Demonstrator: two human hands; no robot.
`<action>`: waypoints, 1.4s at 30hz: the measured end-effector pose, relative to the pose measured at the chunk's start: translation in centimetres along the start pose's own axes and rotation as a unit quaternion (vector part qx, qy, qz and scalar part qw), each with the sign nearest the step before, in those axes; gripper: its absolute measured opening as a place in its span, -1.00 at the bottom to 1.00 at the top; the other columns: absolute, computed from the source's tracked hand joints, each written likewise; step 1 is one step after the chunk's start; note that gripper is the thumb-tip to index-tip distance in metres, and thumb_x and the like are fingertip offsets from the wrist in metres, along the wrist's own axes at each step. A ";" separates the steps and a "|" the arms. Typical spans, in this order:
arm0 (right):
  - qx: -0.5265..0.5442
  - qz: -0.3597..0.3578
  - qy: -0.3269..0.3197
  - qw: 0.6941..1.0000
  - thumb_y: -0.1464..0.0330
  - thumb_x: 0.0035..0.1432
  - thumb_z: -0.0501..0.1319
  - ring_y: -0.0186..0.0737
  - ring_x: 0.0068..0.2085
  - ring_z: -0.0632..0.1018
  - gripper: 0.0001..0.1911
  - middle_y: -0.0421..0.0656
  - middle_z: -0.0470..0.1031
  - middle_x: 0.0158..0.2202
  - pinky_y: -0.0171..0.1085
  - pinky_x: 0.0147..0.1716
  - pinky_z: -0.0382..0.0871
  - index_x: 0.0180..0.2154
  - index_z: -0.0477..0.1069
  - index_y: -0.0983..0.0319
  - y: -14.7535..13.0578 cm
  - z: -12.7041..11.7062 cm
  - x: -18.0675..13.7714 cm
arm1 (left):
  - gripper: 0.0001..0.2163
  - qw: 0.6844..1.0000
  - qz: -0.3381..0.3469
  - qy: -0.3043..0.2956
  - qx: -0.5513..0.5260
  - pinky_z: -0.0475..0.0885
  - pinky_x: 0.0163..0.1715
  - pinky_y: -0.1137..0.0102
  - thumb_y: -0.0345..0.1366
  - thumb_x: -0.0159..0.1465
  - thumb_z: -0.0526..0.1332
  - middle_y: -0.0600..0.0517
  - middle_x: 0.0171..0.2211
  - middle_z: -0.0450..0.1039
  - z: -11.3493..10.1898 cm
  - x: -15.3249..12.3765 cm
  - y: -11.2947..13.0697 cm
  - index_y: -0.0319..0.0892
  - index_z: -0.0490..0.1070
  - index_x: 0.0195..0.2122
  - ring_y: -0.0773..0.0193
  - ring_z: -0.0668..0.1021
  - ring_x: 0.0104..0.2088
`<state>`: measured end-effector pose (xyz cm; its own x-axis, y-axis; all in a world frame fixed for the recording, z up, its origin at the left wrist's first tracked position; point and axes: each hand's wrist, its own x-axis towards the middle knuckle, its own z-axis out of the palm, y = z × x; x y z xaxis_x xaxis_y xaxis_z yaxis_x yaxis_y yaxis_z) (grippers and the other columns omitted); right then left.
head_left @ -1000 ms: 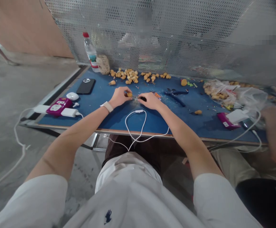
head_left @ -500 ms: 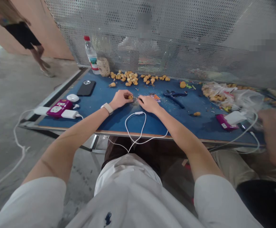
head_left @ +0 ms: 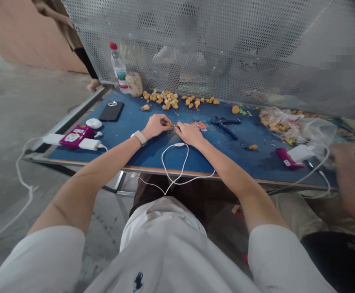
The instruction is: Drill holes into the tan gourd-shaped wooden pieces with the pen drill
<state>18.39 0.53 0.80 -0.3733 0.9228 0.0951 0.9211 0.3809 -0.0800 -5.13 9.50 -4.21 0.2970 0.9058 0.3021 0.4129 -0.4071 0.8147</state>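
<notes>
"What's different from half a second ago?"

"The right hand sits a touch nearer the left hand, so less of the thin metal tool shows between them. Beyond the left fingers, at the bench's far corner, the passer-by is now at the mesh panel's edge; before, they were further to the left."

"And the fingers?"

"The left ones are nearly closed, thumb and fingertips pinching a small tan piece. The right ones are curled in around the tool, its tip end towards the piece. Their grip on the handle is hidden, and I can't tell whether tip and piece touch."

"What lies around them?"

"Just right of the right fingers, orange scraps, then the blue pliers. Beyond both sets of fingertips, a heap of similar tan pieces. Nearer the body, below the fingers, a looped white cable. Left of the left fingers, a black phone."
</notes>
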 end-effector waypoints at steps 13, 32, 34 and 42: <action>-0.018 0.016 -0.028 0.999 0.25 0.96 -0.05 0.35 0.40 0.82 -0.50 0.28 0.83 0.40 0.00 0.22 0.58 0.49 0.55 0.30 -0.5 -0.9 -0.4 | -0.60 1.000 -0.003 0.012 -0.011 0.79 0.06 0.17 -0.19 0.14 0.88 -0.08 -0.12 0.83 0.0 0.3 -0.6 -0.14 0.74 -0.20 0.01 0.81 -0.12; -0.033 0.024 -0.050 0.998 0.22 0.98 -0.03 0.38 0.45 0.80 -0.48 0.29 0.81 0.43 -0.01 0.28 0.57 0.53 0.56 0.31 -0.7 -1.7 -0.9 | -0.59 0.999 -0.006 0.020 -0.027 0.80 0.14 0.14 -0.23 0.14 0.88 -0.09 -0.13 0.81 0.2 0.4 -0.8 -0.14 0.70 -0.20 0.04 0.80 -0.10; -0.033 0.025 -0.052 0.998 0.21 0.99 -0.04 0.38 0.46 0.80 -0.47 0.30 0.80 0.44 0.00 0.29 0.58 0.54 0.56 0.32 -0.8 -1.8 -0.9 | -0.57 0.999 -0.006 0.021 -0.025 0.80 0.13 0.15 -0.23 0.13 0.89 -0.09 -0.14 0.81 0.2 0.4 -0.7 -0.14 0.70 -0.20 0.05 0.79 -0.11; -0.032 0.022 -0.051 0.998 0.22 0.97 -0.06 0.38 0.44 0.80 -0.45 0.30 0.80 0.43 0.02 0.29 0.58 0.53 0.56 0.32 -0.8 -1.8 -0.9 | -0.53 1.000 -0.012 0.025 -0.008 0.82 0.09 0.15 -0.19 0.10 0.92 -0.07 -0.14 0.79 0.3 0.1 -0.2 -0.13 0.68 -0.22 0.00 0.81 -0.11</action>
<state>18.21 -0.69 2.54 -0.3388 0.9408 -0.0087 0.9408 0.3386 -0.0173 -4.94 9.66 -4.46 0.2433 0.9202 0.3068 0.4049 -0.3837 0.8300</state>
